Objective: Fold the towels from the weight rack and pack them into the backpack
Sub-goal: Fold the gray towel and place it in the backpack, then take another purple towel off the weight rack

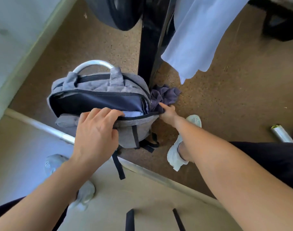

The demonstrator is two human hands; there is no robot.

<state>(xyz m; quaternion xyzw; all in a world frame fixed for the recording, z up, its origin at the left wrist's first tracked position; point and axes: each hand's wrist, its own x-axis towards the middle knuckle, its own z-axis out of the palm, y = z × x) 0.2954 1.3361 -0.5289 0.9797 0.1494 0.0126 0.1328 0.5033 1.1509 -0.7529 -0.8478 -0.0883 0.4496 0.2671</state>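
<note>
While both forearms reach forward and down from the bottom corners of the view, the left hand (pixel 95 130) lies palm down over the near rim of the grey backpack (pixel 137 124). Its fingers (pixel 109 112) curl over the black zip edge and grip it; the fingertips are hidden inside the opening. The right arm stretches further, across to the right end of that same rim. There the right hand (pixel 168 113) has its index finger out straight, the tip touching a crumpled dark towel (pixel 165 95). Its other fingers are tucked under, and I cannot tell whether they pinch the rim, the dark towel, or nothing.

The backpack stands on the speckled brown floor (pixel 234 97) with its main compartment unzipped and gaping, dark lining showing. A strip of a pale blue towel (pixel 134 114) shows inside, just under the near rim, most of it covered. The dark towel lies bunched on the floor against the backpack's right side, at the foot of the black rack upright (pixel 149 47). A second pale blue towel (pixel 195 39) hangs from the rack above, its top cut off by the frame. A dark weight plate (pixel 119 10) is likewise cut off at the top edge. A white shoe (pixel 175 155) shows beneath the right forearm.
</note>
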